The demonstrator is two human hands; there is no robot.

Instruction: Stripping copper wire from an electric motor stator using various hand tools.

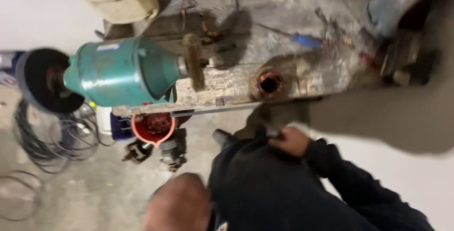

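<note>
Apparently the right hand (289, 140) pinches a small pale object, too blurred to name, just below the surface (227, 87); seemingly light, gripped by fingertips. The left hand (177, 202) hangs blurred, grip unclear.

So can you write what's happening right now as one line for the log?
right hand: at dark clothing, grip unclear | left hand: blurred, nothing seen in it | bench: green grinder, blue screwdriver | floor: orange bowl, cables
</note>
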